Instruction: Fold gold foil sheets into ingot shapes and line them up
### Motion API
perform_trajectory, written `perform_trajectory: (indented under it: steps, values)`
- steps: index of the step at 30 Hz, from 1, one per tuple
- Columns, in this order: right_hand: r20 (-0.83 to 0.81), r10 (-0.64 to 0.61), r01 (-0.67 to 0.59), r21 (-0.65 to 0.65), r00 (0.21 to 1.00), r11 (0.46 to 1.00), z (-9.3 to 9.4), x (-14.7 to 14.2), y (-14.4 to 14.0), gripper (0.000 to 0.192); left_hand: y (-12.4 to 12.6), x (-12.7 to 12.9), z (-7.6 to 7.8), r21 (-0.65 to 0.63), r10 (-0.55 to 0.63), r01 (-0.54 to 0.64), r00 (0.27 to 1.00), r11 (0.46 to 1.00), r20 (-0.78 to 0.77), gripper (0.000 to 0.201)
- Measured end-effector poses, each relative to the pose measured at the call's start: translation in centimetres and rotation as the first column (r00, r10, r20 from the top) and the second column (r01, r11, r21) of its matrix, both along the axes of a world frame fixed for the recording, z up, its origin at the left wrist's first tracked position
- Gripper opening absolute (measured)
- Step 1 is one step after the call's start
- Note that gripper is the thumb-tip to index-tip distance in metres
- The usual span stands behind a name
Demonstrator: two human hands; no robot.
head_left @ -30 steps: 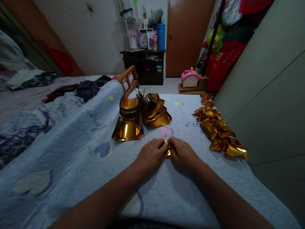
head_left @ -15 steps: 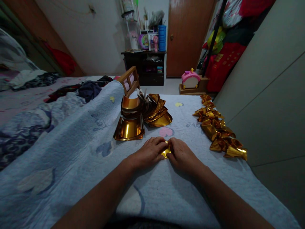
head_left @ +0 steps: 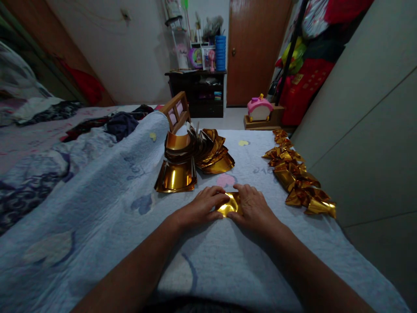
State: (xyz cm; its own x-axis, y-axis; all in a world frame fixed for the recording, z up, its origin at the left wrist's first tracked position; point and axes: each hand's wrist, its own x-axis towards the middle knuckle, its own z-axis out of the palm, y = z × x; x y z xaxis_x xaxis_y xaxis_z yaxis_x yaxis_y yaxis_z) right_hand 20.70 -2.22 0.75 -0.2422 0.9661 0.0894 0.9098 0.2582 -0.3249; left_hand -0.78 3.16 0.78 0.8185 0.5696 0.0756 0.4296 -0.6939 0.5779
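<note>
A small piece of shiny gold foil paper (head_left: 230, 204) lies on the bed cover between my two hands. My left hand (head_left: 202, 206) holds its left edge, thumb at the near side and fingers at the far side. On the right edge, my right hand (head_left: 255, 205) grips in the same way, its fingers partly covering the paper. Ahead and to the left are fanned stacks of gold foil sheets (head_left: 178, 176). Several folded gold foil pieces (head_left: 295, 176) lie in a row along the right side of the bed.
A light blue bed cover (head_left: 228, 265) with heart shapes spreads under everything. Behind the stacks stands a small wooden rail (head_left: 177, 111). Past the bed's far edge is a pink toy (head_left: 259, 106). A pale cabinet (head_left: 368, 139) rises on the right; rumpled clothes (head_left: 122, 124) lie left.
My hands have moved a little apart, the right one shifting rightward. More of the gold foil paper now shows between them.
</note>
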Motion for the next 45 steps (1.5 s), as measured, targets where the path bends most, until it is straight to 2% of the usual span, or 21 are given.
perform_trajectory:
  steps: [4, 9, 14, 17, 20, 23, 26, 28, 32, 36, 38, 42, 45]
  values:
    - [0.042, -0.017, 0.019, -0.068, 0.999, 0.997, 0.5, 1.3, 0.3, 0.079, -0.1, 0.0, 0.1, -0.002, 0.015, -0.015, 1.0, 1.0, -0.004, 0.045]
    - [0.031, -0.017, 0.02, -0.091, 0.999, 0.996, 0.0, 2.8, 0.6, 0.084, -0.2, 0.0, 0.3, 0.004, 0.005, -0.005, 1.0, 1.0, -0.002, 0.044]
    - [-0.041, 0.019, -0.022, -0.062, 0.999, 0.998, -0.9, 3.9, 0.7, 0.086, -0.2, 0.1, 0.4, 0.004, -0.001, 0.001, 1.0, 1.0, -0.016, 0.044]
    - [-0.114, 0.049, -0.059, -0.089, 0.992, 0.994, -0.6, 4.7, 0.8, 0.082, -0.2, 0.1, 0.6, -0.004, 0.007, -0.007, 1.0, 1.0, -0.028, 0.045]
    - [-0.198, 0.081, -0.102, -0.097, 0.977, 0.99, 0.6, 5.0, 0.7, 0.073, -0.3, 0.0, 0.8, -0.016, 0.012, -0.012, 0.999, 1.0, -0.034, 0.047]
    - [-0.258, 0.115, -0.135, -0.059, 0.959, 0.989, 1.9, 4.3, 0.6, 0.042, -0.3, -0.1, 0.9, -0.04, 0.006, -0.007, 0.999, 0.999, -0.042, 0.051]
    - [-0.215, 0.249, -0.262, -0.031, 0.944, 0.965, 2.4, 2.9, 0.4, 0.022, -0.3, -0.1, 0.6, -0.055, 0.003, -0.005, 1.0, 0.998, -0.03, 0.064]
    - [-0.169, 0.302, -0.316, -0.066, 0.938, 0.946, 2.1, 2.1, 0.3, 0.017, -0.3, -0.1, 0.5, -0.057, 0.022, -0.023, 0.999, 0.998, -0.024, 0.067]
    - [-0.175, 0.327, -0.339, -0.045, 0.929, 0.94, 1.2, 1.5, 0.5, 0.009, -0.5, 0.2, 0.4, -0.045, 0.059, -0.059, 0.998, 0.997, -0.007, 0.059]
    - [-0.191, 0.336, -0.345, -0.016, 0.922, 0.939, 1.2, 1.6, 0.7, 0.008, -0.7, 0.5, 0.5, -0.009, 0.066, -0.066, 0.997, 0.998, 0.025, 0.049]
    - [-0.199, 0.339, -0.347, -0.006, 0.919, 0.938, 1.3, 1.7, 0.8, 0.01, -0.8, 0.6, 0.5, 0.021, 0.082, -0.083, 0.995, 0.996, 0.059, 0.042]
    - [-0.215, 0.318, -0.323, 0.015, 0.923, 0.946, 1.2, 1.8, 0.9, 0.02, -0.8, 0.9, 0.3, 0.086, 0.115, -0.13, 0.98, 0.988, 0.164, 0.015]
    - [-0.258, 0.288, -0.28, 0.068, 0.922, 0.958, 1.0, 1.6, 0.8, 0.016, -0.9, 1.0, 0.4, 0.118, 0.141, -0.169, 0.966, 0.978, 0.218, 0.014]
